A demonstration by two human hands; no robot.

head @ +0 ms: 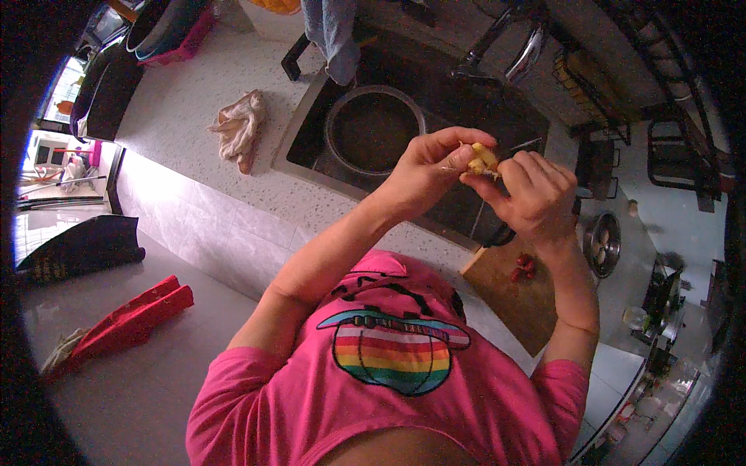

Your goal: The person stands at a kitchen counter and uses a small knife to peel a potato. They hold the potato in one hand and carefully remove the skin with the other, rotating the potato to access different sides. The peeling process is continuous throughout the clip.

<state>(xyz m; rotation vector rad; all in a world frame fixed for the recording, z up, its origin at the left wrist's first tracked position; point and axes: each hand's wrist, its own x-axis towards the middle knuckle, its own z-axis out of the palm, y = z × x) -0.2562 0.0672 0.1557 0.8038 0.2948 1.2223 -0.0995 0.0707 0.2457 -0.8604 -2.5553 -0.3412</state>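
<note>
Above the right part of a dark sink, my left hand (pixel 431 169) pinches a small knobbly yellow piece, possibly ginger root (pixel 482 160), between thumb and fingers. My right hand (pixel 533 189) is curled against the other side of the piece, its thumb just below it; whether it holds a tool is hidden. Thin pale strands hang by the fingers. A round metal-rimmed pot or basin (pixel 376 170) stands in the sink, left of my hands. Below my right hand lies a wooden cutting board (pixel 501 291) with several small red items, perhaps dried dates (pixel 526 266), on it.
A crumpled beige cloth (pixel 238 131) lies on the speckled counter (pixel 192 116) left of the sink. The faucet (pixel 495 43) rises behind the sink, and a blue-grey towel (pixel 332 35) hangs at its back left. A metal bowl (pixel 602 244) with pale round items stands right.
</note>
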